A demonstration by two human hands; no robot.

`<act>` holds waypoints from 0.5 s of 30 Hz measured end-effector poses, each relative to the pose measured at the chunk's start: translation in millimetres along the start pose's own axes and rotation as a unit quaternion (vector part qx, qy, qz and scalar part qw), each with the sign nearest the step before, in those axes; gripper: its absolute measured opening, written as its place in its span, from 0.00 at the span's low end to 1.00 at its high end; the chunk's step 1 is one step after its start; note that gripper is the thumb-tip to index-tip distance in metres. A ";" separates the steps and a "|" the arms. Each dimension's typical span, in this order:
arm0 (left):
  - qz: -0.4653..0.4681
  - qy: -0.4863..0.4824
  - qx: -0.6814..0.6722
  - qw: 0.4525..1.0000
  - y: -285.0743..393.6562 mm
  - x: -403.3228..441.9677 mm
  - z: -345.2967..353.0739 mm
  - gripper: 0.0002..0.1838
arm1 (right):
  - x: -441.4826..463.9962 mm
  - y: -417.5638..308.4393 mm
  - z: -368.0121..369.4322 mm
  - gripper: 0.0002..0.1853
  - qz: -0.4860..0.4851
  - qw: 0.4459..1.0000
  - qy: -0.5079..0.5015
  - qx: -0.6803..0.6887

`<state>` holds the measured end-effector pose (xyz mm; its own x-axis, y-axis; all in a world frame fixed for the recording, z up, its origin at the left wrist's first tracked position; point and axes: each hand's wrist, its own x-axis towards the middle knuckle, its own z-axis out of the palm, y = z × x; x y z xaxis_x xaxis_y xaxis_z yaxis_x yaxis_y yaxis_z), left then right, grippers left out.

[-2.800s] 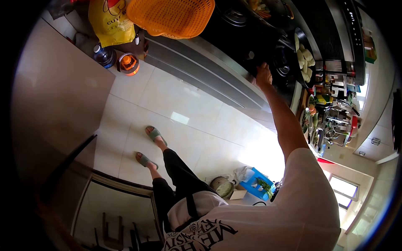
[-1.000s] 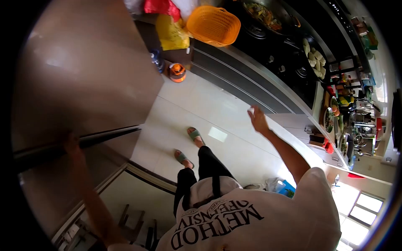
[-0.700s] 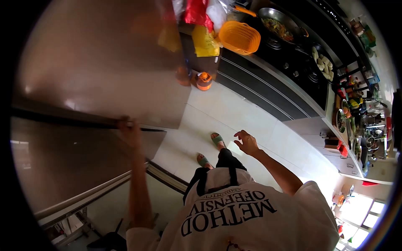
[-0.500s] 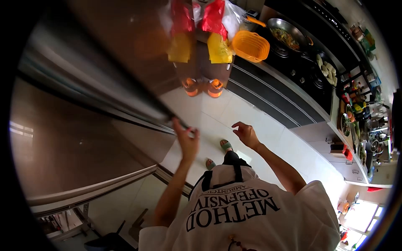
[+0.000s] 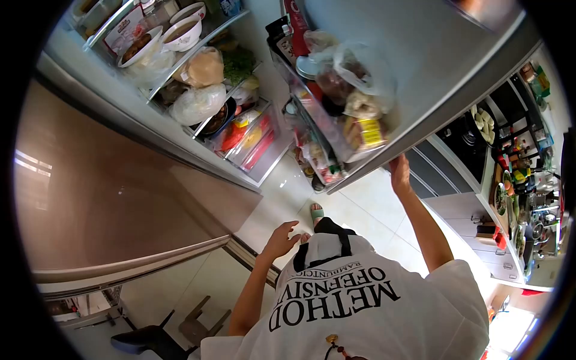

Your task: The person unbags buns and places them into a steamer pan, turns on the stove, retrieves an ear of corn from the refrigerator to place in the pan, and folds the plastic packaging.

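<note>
A refrigerator door [image 5: 420,114] stands wide open, its shelves turned towards me. My right hand [image 5: 401,175] is on the door's outer edge, the fingertips partly hidden against it. Low in front of my body, my left hand [image 5: 281,240] holds nothing, its fingers apart. Inside the refrigerator are white bowls [image 5: 182,33], a plastic-wrapped bundle [image 5: 199,103], leafy greens [image 5: 239,65] and a clear drawer [image 5: 255,144] with packaged food. The door shelves carry a clear plastic bag [image 5: 354,69] and a yellow package [image 5: 364,132].
A counter with a stove [image 5: 459,135] runs along the right, holding a pan of pale pieces [image 5: 482,125] and many small items. A brown glossy panel [image 5: 108,180] stands at the left. Below it are a dark chair [image 5: 144,339] and a stool [image 5: 201,321].
The refrigerator door has swung open to the right, showing the food inside. My right hand has moved onto its edge. My left hand has left the door and dropped towards my body.
</note>
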<state>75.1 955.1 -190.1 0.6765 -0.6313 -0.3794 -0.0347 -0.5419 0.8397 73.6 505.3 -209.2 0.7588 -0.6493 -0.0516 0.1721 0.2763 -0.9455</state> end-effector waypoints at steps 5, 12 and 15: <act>-0.054 0.010 -0.019 0.998 -22.8 22.1 -4.2 0.25 | 61.6 -1.3 -51.2 0.25 -0.105 0.993 -0.021 -0.048; -0.042 -0.007 -0.063 0.997 -26.3 98.6 -28.8 0.24 | 124.0 0.6 -85.2 0.23 -0.087 0.996 0.013 0.031; -0.059 -0.031 -0.160 0.985 -30.1 146.5 -56.7 0.22 | 141.0 0.5 -86.3 0.23 -0.137 0.988 -0.014 0.071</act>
<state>217.0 910.4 -248.9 0.6147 -0.6123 -0.4971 0.2826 -0.4174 0.8637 126.4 352.8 -244.7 0.6888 -0.6938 0.2101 0.4574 0.1911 -0.8685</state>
